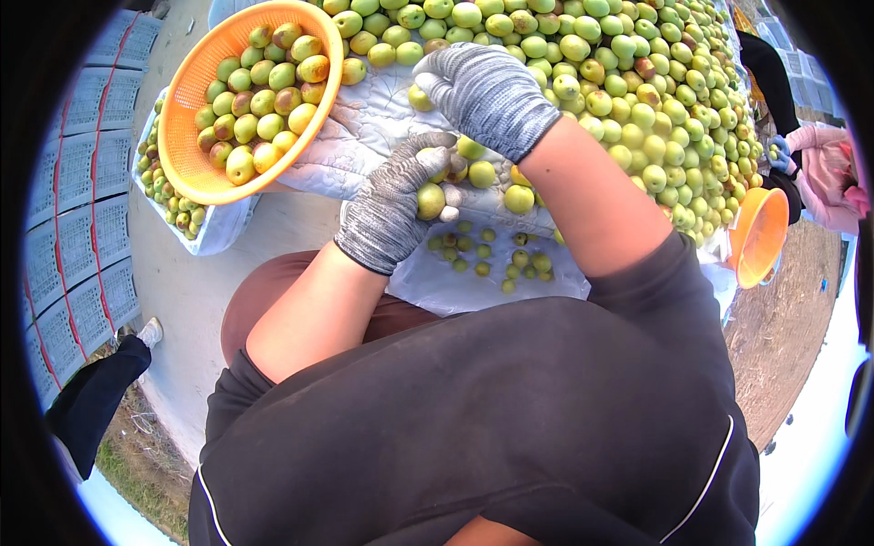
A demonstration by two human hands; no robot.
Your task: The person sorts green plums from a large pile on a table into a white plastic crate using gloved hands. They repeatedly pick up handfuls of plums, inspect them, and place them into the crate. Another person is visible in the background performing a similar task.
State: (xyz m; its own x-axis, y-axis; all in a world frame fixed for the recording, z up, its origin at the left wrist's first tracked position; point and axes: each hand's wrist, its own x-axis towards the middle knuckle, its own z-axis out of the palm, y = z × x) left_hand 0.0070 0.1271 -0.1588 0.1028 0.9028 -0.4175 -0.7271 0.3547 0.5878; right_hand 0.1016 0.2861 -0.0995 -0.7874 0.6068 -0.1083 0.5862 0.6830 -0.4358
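My left hand point(393, 202), in a grey knit glove, is curled around a few green jujubes. One held jujube point(431, 201) shows between its thumb and fingers. Above and to the right, my gloved right hand point(490, 96) has its fingers bent down over the padded cloth; its palm side is hidden. By its fingertips is a single jujube point(420, 97), and I cannot tell whether they grip it. Loose jujubes point(519, 199) lie at the cloth's near edge. A large heap of green jujubes point(637, 100) spreads beyond and right of my hands.
An orange plastic basket point(208, 187) of browner jujubes stands at the left, over a lined crate point(218, 231). Plastic sheeting point(455, 289) with fallen fruit lies below the table edge. Another orange basket point(758, 238) and a person in pink point(824, 173) are right; stacked crates point(96, 168) line the left.
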